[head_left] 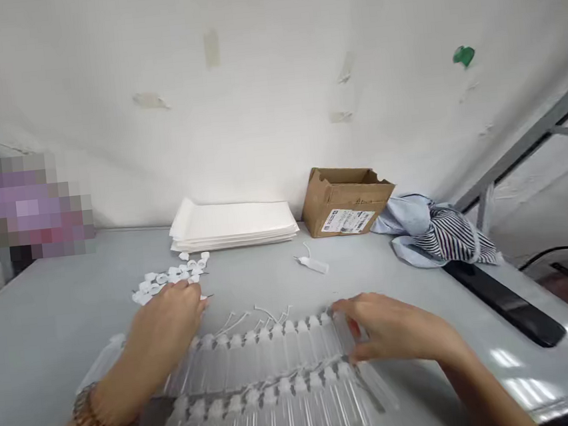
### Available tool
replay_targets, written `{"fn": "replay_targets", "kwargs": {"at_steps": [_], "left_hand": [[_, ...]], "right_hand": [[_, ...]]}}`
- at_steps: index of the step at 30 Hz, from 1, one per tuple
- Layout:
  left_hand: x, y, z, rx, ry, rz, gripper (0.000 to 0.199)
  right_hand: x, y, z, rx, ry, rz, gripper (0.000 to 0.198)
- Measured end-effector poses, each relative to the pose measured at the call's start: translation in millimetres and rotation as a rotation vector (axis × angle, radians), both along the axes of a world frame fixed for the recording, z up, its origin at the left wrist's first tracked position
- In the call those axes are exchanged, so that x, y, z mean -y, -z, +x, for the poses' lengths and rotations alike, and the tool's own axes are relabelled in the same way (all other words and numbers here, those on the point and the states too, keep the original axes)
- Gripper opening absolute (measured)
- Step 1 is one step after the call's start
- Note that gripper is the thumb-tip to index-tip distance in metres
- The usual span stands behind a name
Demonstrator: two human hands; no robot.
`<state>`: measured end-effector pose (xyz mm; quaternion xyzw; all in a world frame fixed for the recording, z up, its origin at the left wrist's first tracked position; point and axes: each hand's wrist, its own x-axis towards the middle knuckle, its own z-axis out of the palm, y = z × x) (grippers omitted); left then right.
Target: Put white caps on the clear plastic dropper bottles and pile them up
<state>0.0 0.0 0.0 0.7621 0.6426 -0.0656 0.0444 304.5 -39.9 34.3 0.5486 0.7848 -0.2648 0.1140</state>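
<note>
My left hand [176, 312] reaches to the near edge of a pile of small white caps [173, 274], some with thin dark needles. Its fingers are curled and their tips hidden, so what they hold cannot be made out. At the right end of the back row of clear squeeze bottles [265, 355], my right hand [393, 328] has thumb and fingers around the end bottle [344, 334]. White strings rise from some bottle tops. A front row of similar bottles [278, 418] lies nearer me, with one bottle [380, 386] slanted at its right.
Behind stand a stack of white sheets [237, 223] and an open cardboard box [350, 200]. A single small bottle [313, 264] with a needle tip lies before them. Farther right are striped cloth [449, 234] and a long black object [508, 305].
</note>
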Motion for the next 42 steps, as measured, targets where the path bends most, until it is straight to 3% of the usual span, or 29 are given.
{"fn": "replay_targets", "kwargs": {"at_steps": [12, 16, 19, 23, 28, 32, 36, 42], "left_hand": [[1.1, 0.0, -0.5, 0.033, -0.028, 0.001, 0.032], [0.0, 0.8, -1.2, 0.066, -0.034, 0.014, 0.03], [-0.7, -0.2, -0.2, 0.136, -0.074, 0.052, 0.027], [3.3, -11.4, 6.3, 0.479, -0.16, 0.045, 0.026], [15.7, -32.1, 17.0, 1.085, -0.215, -0.326, 0.02], [24.4, -35.5, 23.8, 1.406, -0.217, -0.539, 0.015], [31.9, -30.5, 33.7, 1.585, -0.174, -0.635, 0.016], [39.5, -24.6, 47.6, 1.652, -0.188, -0.682, 0.022]], "right_hand": [[-3.7, 7.5, 11.2, -0.07, 0.018, 0.156, 0.017], [-3.4, 2.6, 14.6, -0.094, -0.004, 0.227, 0.034], [-3.0, 3.0, 10.5, -0.138, -0.051, 0.36, 0.046], [-1.5, 13.3, -2.5, -0.283, -0.199, 0.619, 0.051], [1.8, 24.4, -20.5, -0.359, -0.328, 0.838, 0.049], [4.7, 26.4, -31.0, -0.453, -0.392, 0.887, 0.054], [9.9, 31.5, -39.1, -0.642, -0.429, 0.889, 0.065], [22.1, 35.0, -47.6, -0.857, -0.388, 0.679, 0.079]]}}
